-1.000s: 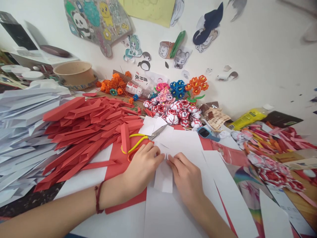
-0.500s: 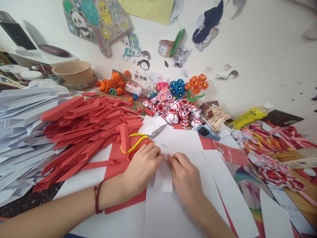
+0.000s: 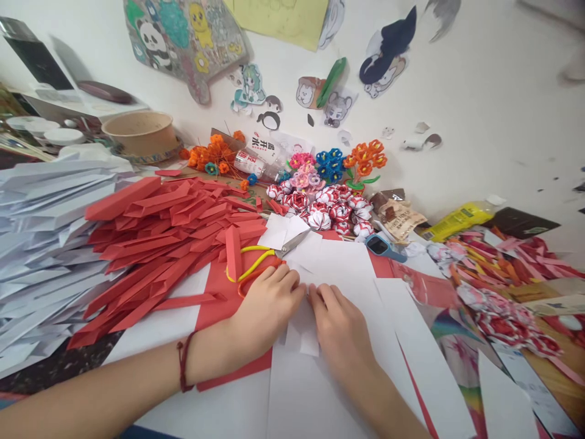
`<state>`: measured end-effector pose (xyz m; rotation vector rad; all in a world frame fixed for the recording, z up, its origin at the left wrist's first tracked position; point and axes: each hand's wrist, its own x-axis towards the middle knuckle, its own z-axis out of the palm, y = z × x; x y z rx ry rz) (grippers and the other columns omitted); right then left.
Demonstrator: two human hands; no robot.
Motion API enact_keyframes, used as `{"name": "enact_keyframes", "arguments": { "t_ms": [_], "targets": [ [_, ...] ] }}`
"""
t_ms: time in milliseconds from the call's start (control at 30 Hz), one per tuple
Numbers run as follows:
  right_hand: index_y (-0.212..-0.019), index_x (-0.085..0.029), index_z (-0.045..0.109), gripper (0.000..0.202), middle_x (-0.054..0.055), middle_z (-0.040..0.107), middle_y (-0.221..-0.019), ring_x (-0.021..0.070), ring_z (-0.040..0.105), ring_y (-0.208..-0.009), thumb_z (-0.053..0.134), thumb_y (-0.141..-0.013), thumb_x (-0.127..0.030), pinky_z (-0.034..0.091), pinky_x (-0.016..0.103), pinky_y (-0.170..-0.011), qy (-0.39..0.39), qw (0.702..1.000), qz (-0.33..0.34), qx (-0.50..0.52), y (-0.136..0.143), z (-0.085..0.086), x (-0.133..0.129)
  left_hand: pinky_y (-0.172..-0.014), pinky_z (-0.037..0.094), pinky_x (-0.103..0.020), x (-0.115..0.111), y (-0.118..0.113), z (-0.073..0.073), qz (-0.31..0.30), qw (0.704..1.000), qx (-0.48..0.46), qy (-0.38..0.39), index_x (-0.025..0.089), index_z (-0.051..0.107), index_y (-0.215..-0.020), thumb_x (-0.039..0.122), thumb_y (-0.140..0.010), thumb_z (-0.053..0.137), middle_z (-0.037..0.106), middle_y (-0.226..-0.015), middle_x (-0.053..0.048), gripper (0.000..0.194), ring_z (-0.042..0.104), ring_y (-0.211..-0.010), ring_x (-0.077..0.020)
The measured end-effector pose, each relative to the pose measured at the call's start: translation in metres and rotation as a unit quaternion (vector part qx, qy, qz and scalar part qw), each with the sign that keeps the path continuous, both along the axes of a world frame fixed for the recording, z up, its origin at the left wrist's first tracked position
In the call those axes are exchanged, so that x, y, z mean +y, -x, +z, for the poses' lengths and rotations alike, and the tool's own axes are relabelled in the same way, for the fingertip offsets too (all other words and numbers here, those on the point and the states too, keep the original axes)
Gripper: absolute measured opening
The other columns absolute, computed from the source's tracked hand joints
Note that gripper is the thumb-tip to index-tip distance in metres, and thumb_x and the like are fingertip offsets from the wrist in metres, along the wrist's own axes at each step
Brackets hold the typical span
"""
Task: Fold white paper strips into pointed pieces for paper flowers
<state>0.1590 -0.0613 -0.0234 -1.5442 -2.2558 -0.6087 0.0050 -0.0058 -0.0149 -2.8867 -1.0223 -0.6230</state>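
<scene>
A small white paper strip [image 3: 309,342] lies over larger white sheets [image 3: 292,396], between my two hands. My left hand [image 3: 270,302] pinches its upper part from the left, fingers curled. From the right, my right hand [image 3: 340,326] grips the same strip, its fingertips close to those of my left hand. The strip's upper end is mostly hidden by the fingers. Just beyond my left hand rest scissors [image 3: 251,265] with yellow and orange handles, blades on small white paper pieces [image 3: 278,230].
Folded red strips [image 3: 159,244] and folded white strips [image 3: 46,225] are heaped at left. Red-and-white paper flowers [image 3: 320,210], a blue watch [image 3: 384,247] and a yellow bottle [image 3: 459,219] lie toward the wall. More paper strips [image 3: 516,250] are piled at right.
The strip's lower end has narrowed and shows a crease or fold between my hands. Both hands remain nearly in place; the whole view has shifted slightly.
</scene>
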Motion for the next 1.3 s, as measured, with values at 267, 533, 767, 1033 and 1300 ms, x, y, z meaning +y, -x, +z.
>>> {"name": "enact_keyframes", "arguments": {
  "t_ms": [267,533,767,1033,1300],
  "targets": [
    [-0.085,-0.012,0.065,0.025,0.003,0.054,-0.072,0.0137,0.051,-0.066,0.042,-0.091,-0.004,0.035,0.027,-0.056,0.075,0.99,0.008,0.12,-0.0101,-0.0053,0.0033,-0.072,0.044,-0.035,0.0008,0.0017,0.0054,-0.005,0.999,0.045,0.024,0.015,0.063,-0.088,0.01,-0.09,0.048,0.057,-0.086,-0.006,0.016,0.051,-0.081,-0.0205],
    [-0.079,-0.012,0.065,0.024,0.003,0.055,-0.072,0.0129,0.05,-0.065,0.045,-0.093,-0.01,0.035,0.027,-0.057,0.081,0.983,0.005,0.165,-0.008,-0.004,0.0041,-0.072,0.044,-0.034,0.0016,0.0008,0.0037,-0.001,0.998,0.045,0.048,0.016,0.063,-0.089,0.01,-0.089,0.049,0.057,-0.087,-0.005,0.016,0.051,-0.081,-0.02],
    [-0.079,-0.013,0.065,0.024,0.003,0.053,-0.07,0.0133,0.048,-0.063,0.045,-0.092,-0.01,0.034,0.028,-0.056,0.064,0.988,-0.004,0.142,-0.0078,-0.0054,0.0037,-0.07,0.043,-0.034,0.0002,0.0009,0.0019,-0.008,0.998,0.039,0.042,0.015,0.061,-0.086,0.011,-0.09,0.046,0.056,-0.086,-0.006,0.016,0.05,-0.079,-0.0198],
    [-0.091,-0.009,0.066,0.018,0.004,0.053,-0.069,0.015,0.044,-0.063,0.049,-0.088,-0.004,0.032,0.03,-0.056,0.024,0.998,-0.004,0.054,-0.0065,-0.0051,-0.0004,-0.068,0.043,-0.035,-0.0024,0.0,0.0015,-0.029,0.998,0.06,-0.01,0.012,0.06,-0.087,0.008,-0.09,0.042,0.054,-0.084,-0.007,0.019,0.05,-0.076,-0.0202],
    [-0.094,-0.008,0.067,0.021,0.004,0.055,-0.069,0.0146,0.046,-0.063,0.048,-0.088,-0.002,0.032,0.03,-0.055,0.009,0.998,0.007,0.056,-0.0043,-0.0045,-0.0021,-0.067,0.043,-0.035,-0.0022,0.001,0.0029,-0.037,0.997,0.064,-0.03,0.011,0.061,-0.085,0.009,-0.09,0.043,0.054,-0.083,-0.007,0.019,0.05,-0.076,-0.0206]
  ]
}}
